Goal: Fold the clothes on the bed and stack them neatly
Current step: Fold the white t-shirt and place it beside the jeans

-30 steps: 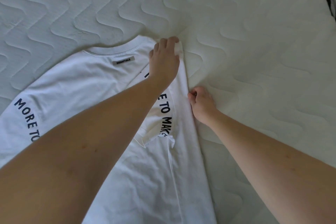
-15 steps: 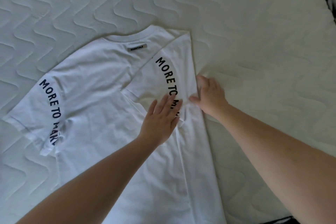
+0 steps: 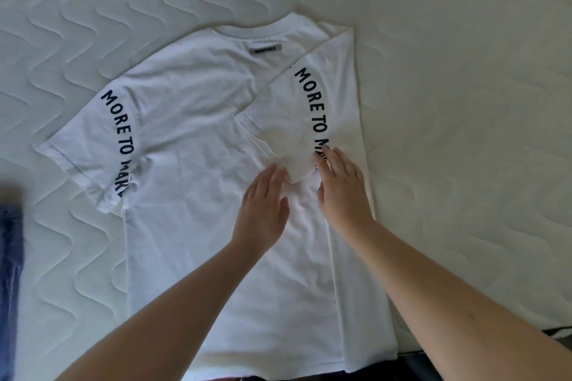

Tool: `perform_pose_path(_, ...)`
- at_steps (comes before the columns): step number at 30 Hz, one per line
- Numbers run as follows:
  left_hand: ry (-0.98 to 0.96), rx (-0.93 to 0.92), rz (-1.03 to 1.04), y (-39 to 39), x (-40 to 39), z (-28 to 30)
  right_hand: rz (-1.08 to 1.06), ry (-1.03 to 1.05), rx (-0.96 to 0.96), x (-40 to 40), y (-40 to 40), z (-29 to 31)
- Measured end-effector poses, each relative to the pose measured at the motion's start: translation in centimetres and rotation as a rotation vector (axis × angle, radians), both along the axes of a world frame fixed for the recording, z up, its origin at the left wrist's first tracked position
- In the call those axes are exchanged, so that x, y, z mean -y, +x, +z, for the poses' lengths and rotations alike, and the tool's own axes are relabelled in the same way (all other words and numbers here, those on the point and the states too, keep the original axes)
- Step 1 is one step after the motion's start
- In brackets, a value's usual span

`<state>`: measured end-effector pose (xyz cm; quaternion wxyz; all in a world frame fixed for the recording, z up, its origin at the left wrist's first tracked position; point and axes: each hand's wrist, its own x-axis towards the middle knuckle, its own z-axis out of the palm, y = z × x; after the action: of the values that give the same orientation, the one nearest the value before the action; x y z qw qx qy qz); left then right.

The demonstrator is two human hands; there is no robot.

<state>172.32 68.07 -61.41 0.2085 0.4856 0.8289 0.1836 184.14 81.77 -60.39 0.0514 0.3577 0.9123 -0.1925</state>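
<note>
A white T-shirt (image 3: 192,182) with black "MORE TO MAKE" lettering on each sleeve lies flat, back up, on the quilted mattress (image 3: 464,102). Its right side and right sleeve (image 3: 312,120) are folded inward over the body; the left sleeve (image 3: 102,148) is spread out. My left hand (image 3: 263,207) lies flat with straight fingers on the shirt just below the folded sleeve's cuff. My right hand (image 3: 340,189) presses flat on the folded edge, fingertips on the sleeve's lettering. Neither hand grips the cloth.
A dark blue garment (image 3: 10,272) lies at the left edge of the bed. The mattress's near edge (image 3: 464,346) runs along the bottom right, with dark floor below it. Bare mattress stretches right of and beyond the shirt.
My left hand came back from the collar down to the folded sleeve's cuff. My right hand slid from the shirt's folded edge onto the sleeve. The view widened and shows the whole shirt.
</note>
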Motion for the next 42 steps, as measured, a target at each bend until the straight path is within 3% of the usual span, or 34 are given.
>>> perform_pose_path(4, 0.07, 0.253, 0.389, -2.2, -1.6, 0.8, 0.029, -0.047, 0.054, 0.4, -0.8, 0.0)
perform_pose_path(8, 0.165, 0.746, 1.081, -6.2, -7.0, 1.9, 0.055, -0.164, 0.12, 0.1, -1.0, -0.2)
perform_pose_path(10, 0.254, 1.028, 1.269, -7.9, -9.1, 2.7, 0.061, -0.231, 0.15, -0.4, -1.1, -0.1)
perform_pose_path(11, 0.254, 1.085, 1.294, -8.3, -9.7, 3.1, 0.063, -0.247, 0.157, -0.6, -1.1, -0.1)
perform_pose_path(13, 0.201, 1.026, 1.188, -8.7, -10.6, 3.4, 0.073, -0.264, 0.17, -1.0, -1.1, -0.1)
perform_pose_path(17, 0.103, 0.475, 0.672, -7.3, -11.5, 4.1, -0.011, -0.364, 0.115, -2.1, -1.2, 0.2)
perform_pose_path(20, 0.145, 0.242, 0.419, -5.0, -11.6, 5.0, -0.222, -0.652, -0.016, -3.4, -1.3, 1.1)
perform_pose_path(23, 0.134, 0.14, 0.29, -2.7, -11.9, 5.0, -0.509, -1.006, -0.233, -5.4, -1.4, 2.1)
perform_pose_path(25, 0.084, 0.089, 0.223, -1.4, -12.4, 4.7, -0.711, -1.124, -0.351, -6.7, -1.5, 2.8)
perform_pose_path(31, 0.013, 0.062, 0.038, 1.2, -13.9, 4.0, -0.864, -1.098, -0.427, -9.3, -1.6, 1.7)
perform_pose_path(36, -0.028, 0.269, -0.13, 0.5, -13.3, 3.8, -0.828, -0.914, -0.434, -9.8, -2.4, 0.7)
perform_pose_path(40, 0.124, 0.215, 0.069, -0.8, -11.8, 3.4, -0.802, -0.807, -0.461, -10.1, -2.3, 0.1)
perform_pose_path(42, 0.121, 0.121, 0.117, -1.4, -11.3, 2.8, -0.673, -0.607, -0.301, -10.2, -2.1, 0.4)
